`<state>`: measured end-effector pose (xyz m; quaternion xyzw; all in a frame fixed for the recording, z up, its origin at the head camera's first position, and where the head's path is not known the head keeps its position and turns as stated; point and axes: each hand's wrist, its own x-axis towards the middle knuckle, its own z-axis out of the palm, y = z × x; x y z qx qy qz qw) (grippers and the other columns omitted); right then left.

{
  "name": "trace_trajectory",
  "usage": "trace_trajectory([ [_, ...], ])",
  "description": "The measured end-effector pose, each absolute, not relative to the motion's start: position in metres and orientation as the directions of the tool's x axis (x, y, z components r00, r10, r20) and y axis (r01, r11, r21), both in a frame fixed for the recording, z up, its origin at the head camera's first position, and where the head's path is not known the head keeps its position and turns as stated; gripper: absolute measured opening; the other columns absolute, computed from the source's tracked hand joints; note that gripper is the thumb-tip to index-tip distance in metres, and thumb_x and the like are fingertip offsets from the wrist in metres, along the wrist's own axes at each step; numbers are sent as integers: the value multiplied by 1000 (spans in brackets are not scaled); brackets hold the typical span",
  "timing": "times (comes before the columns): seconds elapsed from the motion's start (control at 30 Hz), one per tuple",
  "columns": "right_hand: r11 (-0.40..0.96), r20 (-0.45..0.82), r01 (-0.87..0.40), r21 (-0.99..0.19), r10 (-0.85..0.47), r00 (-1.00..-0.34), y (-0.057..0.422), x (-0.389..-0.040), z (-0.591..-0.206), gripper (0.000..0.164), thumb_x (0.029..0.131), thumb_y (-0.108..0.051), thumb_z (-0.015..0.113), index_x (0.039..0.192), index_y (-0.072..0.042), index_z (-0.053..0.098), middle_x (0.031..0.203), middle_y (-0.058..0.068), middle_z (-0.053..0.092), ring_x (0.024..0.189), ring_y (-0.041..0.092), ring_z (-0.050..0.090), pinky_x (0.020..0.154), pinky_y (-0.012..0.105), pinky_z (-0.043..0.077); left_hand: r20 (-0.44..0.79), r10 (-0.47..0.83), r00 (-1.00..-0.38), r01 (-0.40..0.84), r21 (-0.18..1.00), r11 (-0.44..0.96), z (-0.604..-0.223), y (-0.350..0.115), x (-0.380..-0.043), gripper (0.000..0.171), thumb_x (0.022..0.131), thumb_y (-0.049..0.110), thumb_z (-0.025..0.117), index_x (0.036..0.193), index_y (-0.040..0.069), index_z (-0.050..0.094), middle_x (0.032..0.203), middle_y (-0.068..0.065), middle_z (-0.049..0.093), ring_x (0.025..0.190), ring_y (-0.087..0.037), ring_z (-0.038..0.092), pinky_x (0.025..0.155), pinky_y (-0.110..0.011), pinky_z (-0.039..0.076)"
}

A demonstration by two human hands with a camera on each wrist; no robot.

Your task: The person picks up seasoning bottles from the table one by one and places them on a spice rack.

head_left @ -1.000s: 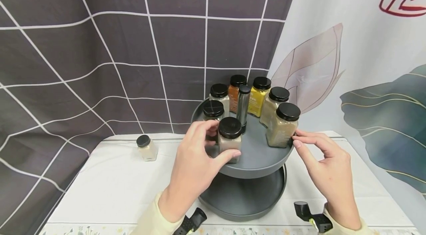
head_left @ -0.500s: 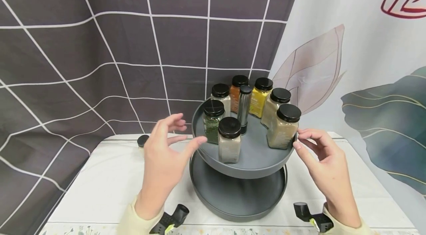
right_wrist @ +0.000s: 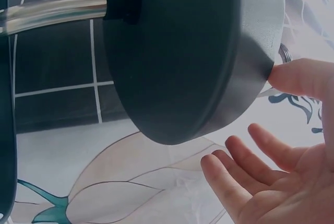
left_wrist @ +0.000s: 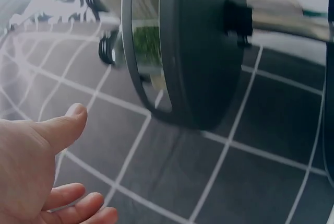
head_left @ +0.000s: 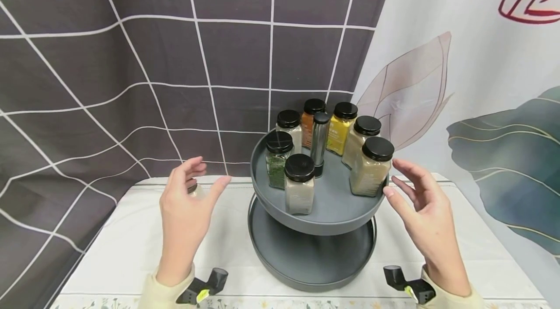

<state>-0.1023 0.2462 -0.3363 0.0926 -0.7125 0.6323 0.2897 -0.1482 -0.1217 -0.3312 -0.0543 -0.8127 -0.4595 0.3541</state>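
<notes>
My left hand (head_left: 184,216) is raised at the left, fingers loosely bent and thumb apart, holding nothing. Behind it, partly hidden by the fingers, stands a small black-lidded spice jar (head_left: 197,191) on the tabletop. At the right, my right hand (head_left: 426,219) has its thumb at the rim of the upper tier of a grey two-tier turntable (head_left: 330,226); its other fingers are spread loosely beside the rim. Several spice jars stand upright on that tier. Foremost is a beige one (head_left: 299,192), with a green herb jar (head_left: 277,169) just behind it.
Around the turntable's metal post (head_left: 320,141) stand a yellow jar (head_left: 340,131), an orange jar (head_left: 307,129) and several pale ones. The lower tier (head_left: 312,260) holds no jars. A dark checked curtain (head_left: 236,56) hangs behind the white tabletop (head_left: 118,255).
My left hand has let go of the beige front jar and moved left, over towards the lone jar. My right hand has stayed at the rim, its fingers loosening slightly.
</notes>
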Motion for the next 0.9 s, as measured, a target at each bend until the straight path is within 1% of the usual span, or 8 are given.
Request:
trace_trajectory([
  [0.1, 180, 529, -500, -847, 209, -822, 247, -102, -336, 54, 87, 19, 62, 139, 8, 51, 139, 8, 56, 123, 13, 57, 105, 19, 45, 573, -289, -767, 341, 745, 573, -338, -134, -151, 57, 82, 26, 86, 128, 2, 61, 115, -8, 66, 108, -20, 62, 93, -17, 46],
  [0.2, 182, 528, -498, -848, 195, -827, 247, -103, -336, 54, 88, 18, 62, 140, 7, 50, 141, 8, 55, 126, 12, 56, 106, 19, 44, 542, -324, -775, 287, 759, 584, -347, -144, -155, 57, 84, 28, 84, 129, 1, 61, 117, -9, 64, 111, -22, 60, 91, -16, 44],
  [0.27, 186, 524, -494, -850, 192, -830, 247, -102, -336, 55, 89, 17, 62, 141, 6, 50, 142, 8, 54, 128, 13, 54, 106, 18, 43, 528, -337, -780, 257, 761, 596, -352, -150, -157, 58, 85, 29, 83, 129, 1, 60, 118, -11, 63, 112, -23, 59, 91, -19, 43],
  [0.43, 188, 519, -489, -852, 175, -837, 248, -101, -337, 57, 89, 16, 63, 143, 4, 48, 145, 8, 52, 132, 13, 50, 107, 17, 42, 485, -346, -803, 202, 768, 607, -364, -158, -165, 63, 84, 29, 83, 132, -2, 57, 120, -16, 59, 115, -29, 56, 94, -37, 44],
  [0.53, 184, 527, -500, -846, 154, -835, 249, -101, -338, 58, 89, 16, 62, 145, 5, 46, 147, 9, 50, 134, 13, 49, 107, 17, 42, 449, -344, -825, 166, 774, 611, -369, -162, -168, 67, 84, 28, 83, 135, -2, 54, 123, -18, 56, 117, -32, 54, 97, -43, 44],
  [0.67, 178, 532, -508, -843, 140, -835, 250, -101, -339, 60, 89, 17, 61, 145, 5, 45, 148, 7, 49, 134, 12, 48, 107, 17, 41, 423, -339, -840, 139, 773, 620, -376, -166, -174, 70, 84, 28, 84, 138, -1, 51, 128, -20, 54, 119, -35, 52, 98, -46, 43],
  [0.8, 162, 540, -520, -839, 128, -832, 249, -101, -339, 61, 88, 19, 60, 145, 5, 45, 148, 8, 49, 135, 14, 47, 108, 18, 41, 426, -325, -844, 147, 767, 625, -381, -172, -179, 70, 83, 27, 84, 138, -1, 51, 128, -21, 53, 117, -37, 51, 97, -47, 42],
  [0.9, 164, 546, -526, -834, 119, -829, 248, -102, -339, 62, 88, 19, 59, 146, 4, 46, 148, 9, 49, 136, 15, 46, 108, 18, 41, 427, -311, -849, 154, 763, 628, -386, -176, -183, 72, 82, 27, 85, 138, -1, 51, 129, -20, 53, 118, -36, 50, 97, -46, 43],
])
